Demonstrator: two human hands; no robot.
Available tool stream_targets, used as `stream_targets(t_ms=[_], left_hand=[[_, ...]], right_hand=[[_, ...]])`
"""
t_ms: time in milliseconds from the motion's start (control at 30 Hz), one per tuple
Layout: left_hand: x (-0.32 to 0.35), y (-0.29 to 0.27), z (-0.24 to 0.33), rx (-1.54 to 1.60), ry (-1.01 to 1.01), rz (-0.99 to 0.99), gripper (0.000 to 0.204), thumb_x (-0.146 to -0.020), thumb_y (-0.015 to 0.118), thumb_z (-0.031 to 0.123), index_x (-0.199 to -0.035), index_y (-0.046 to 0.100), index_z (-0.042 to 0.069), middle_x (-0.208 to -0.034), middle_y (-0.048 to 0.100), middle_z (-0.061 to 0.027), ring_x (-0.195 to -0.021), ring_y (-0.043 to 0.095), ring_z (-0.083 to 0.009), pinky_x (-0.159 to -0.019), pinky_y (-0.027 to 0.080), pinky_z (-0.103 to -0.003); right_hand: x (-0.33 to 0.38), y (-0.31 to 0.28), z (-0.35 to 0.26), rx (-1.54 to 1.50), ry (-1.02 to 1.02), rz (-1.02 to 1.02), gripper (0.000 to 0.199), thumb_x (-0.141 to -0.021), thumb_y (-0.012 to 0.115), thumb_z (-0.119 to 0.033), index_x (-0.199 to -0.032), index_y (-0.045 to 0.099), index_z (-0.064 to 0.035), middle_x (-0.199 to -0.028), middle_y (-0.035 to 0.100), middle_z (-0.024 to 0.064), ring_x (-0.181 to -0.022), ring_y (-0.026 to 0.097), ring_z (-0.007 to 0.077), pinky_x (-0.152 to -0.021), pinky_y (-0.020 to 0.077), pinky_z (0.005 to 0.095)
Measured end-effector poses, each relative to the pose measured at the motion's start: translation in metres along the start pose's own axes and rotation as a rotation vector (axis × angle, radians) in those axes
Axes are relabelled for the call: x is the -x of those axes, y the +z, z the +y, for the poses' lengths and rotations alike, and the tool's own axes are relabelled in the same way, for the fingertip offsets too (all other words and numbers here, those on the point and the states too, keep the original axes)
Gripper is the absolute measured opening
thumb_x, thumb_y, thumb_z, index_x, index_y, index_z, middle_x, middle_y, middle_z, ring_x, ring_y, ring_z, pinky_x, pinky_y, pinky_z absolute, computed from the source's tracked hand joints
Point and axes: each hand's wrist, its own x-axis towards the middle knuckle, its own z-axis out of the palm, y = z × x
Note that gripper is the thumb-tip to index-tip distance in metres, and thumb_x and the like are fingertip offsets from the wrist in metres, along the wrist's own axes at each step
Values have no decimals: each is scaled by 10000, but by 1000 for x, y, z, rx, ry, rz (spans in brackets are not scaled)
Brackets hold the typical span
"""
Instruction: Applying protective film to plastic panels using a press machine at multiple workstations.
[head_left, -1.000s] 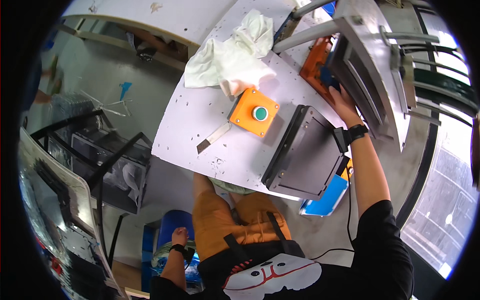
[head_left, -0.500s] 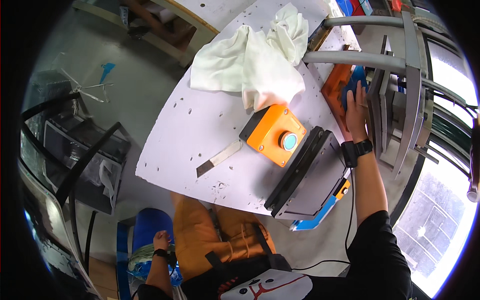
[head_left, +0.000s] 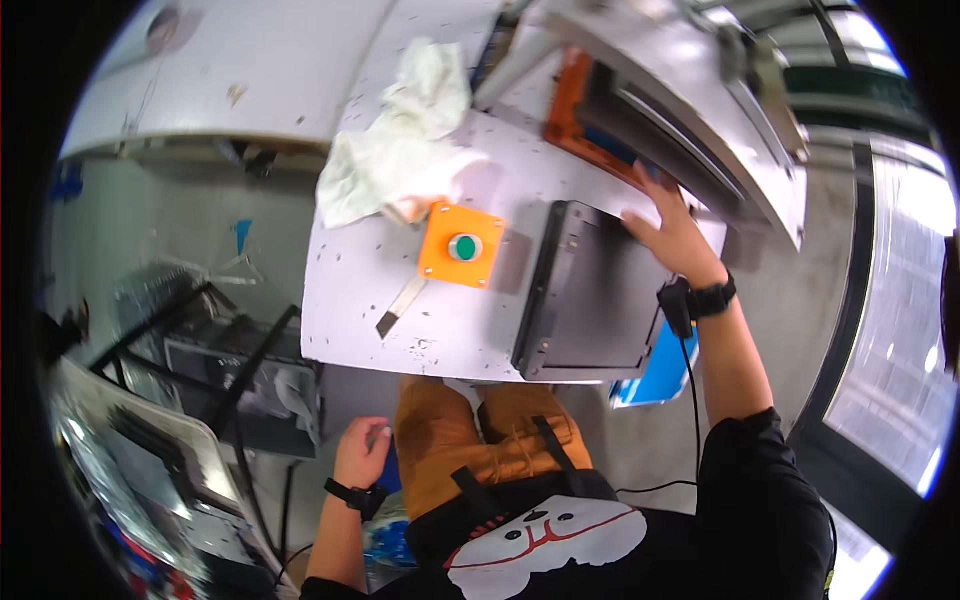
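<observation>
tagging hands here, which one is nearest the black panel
The right hand, stretched out at the black panel; the left hand is well away, off the white bench, beside the orange trousers.

- White, flat worktop (head_left: 335,290): matt, smooth finish observed, interrupted by small dark chips and scuffs.
- Black, rectangular, framed panel (head_left: 595,300): plastic-looking; a soft sheen is noted across the smooth recessed face.
- Orange, square, plastic-looking button box (head_left: 438,232): smooth face; metal-looking screws are set at the corners.
- Green, round, plastic-looking push button (head_left: 466,248): encircled by a shiny, metal-looking ring.
- White, crumpled cloth (head_left: 385,165): matt, soft-looking, heavily creased.
- Narrow, pale, dark-tipped strip (head_left: 404,301): metal-looking; finish blurred.
- Orange-brown cloth trousers (head_left: 432,432): matt; folds are shown in the fabric.
- Grey, smooth floor (head_left: 345,390): hard-looking, dull.
</observation>
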Motion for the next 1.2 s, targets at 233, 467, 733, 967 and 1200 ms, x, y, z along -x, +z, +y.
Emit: stream_targets(t_ms=[233,467,733,967,1200], left_hand=[[-88,0,204,-61,431,241,350,-901,645,99,-1222,547,2,-1176,608,-119,-1007,602,-220,-860,477,-335],[-176,-10,253,-283,269,68,536,-884,720,194,-1341,507,10,-1242,574,-167,-956,658,-216,-775,546,-304],[-185,-22,274,-322,131,-31,530,-821,747,89,-1301,545,-9,-1206,597,-151,-929,678,-211,-800,541,-298],[-184,-19,281,-432,115,-4,508,-780,763,74,-1245,581,-24,-1144,631,-138,-895,688,-200,-772,536,-288],[-187,-21,281,-501,125,-6,511,-767,775,89,-1230,589,-22,-1115,643,-127,-879,686,-193,-760,534,-287]], right_hand=[[168,-52,95,-583,704,434,450,-847,766,-224,-1212,588,-32,-1087,608,90,-949,577,124,-727,485,235],[183,-51,130,-537,861,-25,648,-832,768,-359,-1344,542,-32,-1086,618,161,-971,620,238,-820,511,311],[173,-57,134,-502,823,-129,629,-813,796,-324,-1333,565,-58,-1035,612,138,-939,616,237,-801,506,313],[165,-60,134,-492,830,-168,606,-792,822,-310,-1294,593,-59,-968,595,107,-895,605,219,-775,501,307],[165,-56,133,-450,786,-157,566,-782,829,-292,-1251,618,-55,-951,599,107,-842,606,215,-736,506,301]])
